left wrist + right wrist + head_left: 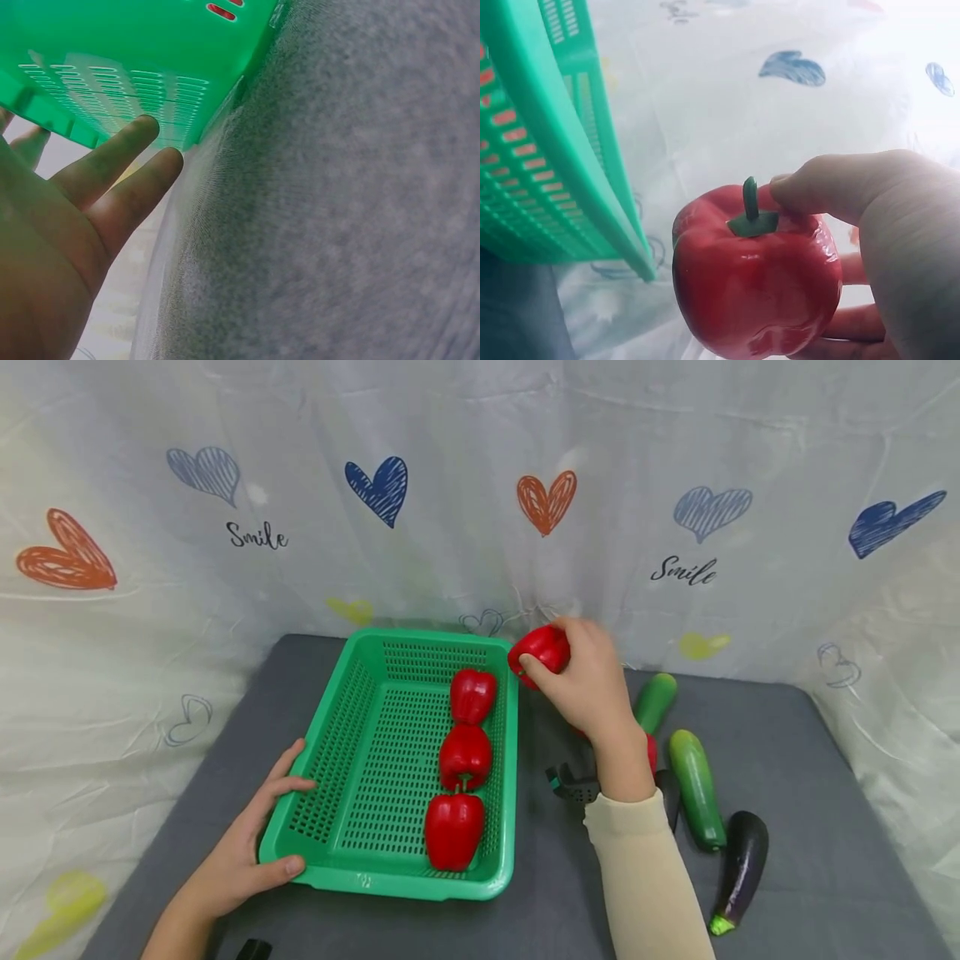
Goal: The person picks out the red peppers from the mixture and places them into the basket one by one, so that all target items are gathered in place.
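Observation:
My right hand [592, 681] grips a red bell pepper [546, 652] just outside the far right corner of a green plastic basket [512, 810]. In the right wrist view the thumb lies beside the stem of that pepper [757, 285], with fingers behind it. Three more red bell peppers [465, 758] line the basket's right side. My left hand [240, 843] rests at the near left corner, thumb and fingertips on the rim. From the left wrist, two straight fingers [116, 161] reach along the basket's perforated side [150, 45].
Right of the basket lie two green zucchinis [696, 789] [656, 702], an eggplant [742, 864], and a black object [573, 785]. More red [652, 753] shows behind the right forearm. A white curtain with hearts [450, 527] hangs behind the grey table [810, 827].

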`<state>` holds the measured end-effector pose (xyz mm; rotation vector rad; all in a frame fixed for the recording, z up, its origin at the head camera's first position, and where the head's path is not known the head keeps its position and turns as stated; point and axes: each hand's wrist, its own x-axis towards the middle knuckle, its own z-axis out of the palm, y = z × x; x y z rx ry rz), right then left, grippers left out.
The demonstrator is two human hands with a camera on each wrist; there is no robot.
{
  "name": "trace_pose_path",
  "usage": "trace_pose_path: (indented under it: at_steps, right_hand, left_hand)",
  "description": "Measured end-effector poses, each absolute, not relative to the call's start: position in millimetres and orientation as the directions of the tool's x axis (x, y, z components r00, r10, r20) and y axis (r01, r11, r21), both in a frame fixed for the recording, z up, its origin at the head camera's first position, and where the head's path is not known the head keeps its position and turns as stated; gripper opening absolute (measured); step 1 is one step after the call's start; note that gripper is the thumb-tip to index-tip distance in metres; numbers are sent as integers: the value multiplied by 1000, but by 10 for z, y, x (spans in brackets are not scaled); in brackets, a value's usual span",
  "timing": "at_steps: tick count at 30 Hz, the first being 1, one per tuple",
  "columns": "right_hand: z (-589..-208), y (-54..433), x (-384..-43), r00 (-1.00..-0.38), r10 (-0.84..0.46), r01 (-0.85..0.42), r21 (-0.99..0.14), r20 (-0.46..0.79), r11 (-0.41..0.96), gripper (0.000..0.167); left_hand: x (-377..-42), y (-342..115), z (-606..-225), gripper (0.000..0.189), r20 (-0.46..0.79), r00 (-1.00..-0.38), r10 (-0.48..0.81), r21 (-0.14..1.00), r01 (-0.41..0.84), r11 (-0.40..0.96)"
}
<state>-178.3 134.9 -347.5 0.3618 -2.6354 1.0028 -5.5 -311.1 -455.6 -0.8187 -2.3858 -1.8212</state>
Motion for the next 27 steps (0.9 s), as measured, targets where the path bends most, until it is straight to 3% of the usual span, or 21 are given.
trace_pose_path:
  at_steps: [27]
  right_hand:
    - [-3141, 939, -1824, -862, -307, -488, -493, 404, 720, 61]
  left_hand:
    - [-54, -3114, -4534, 72, 321, -869, 378, 895, 409, 180]
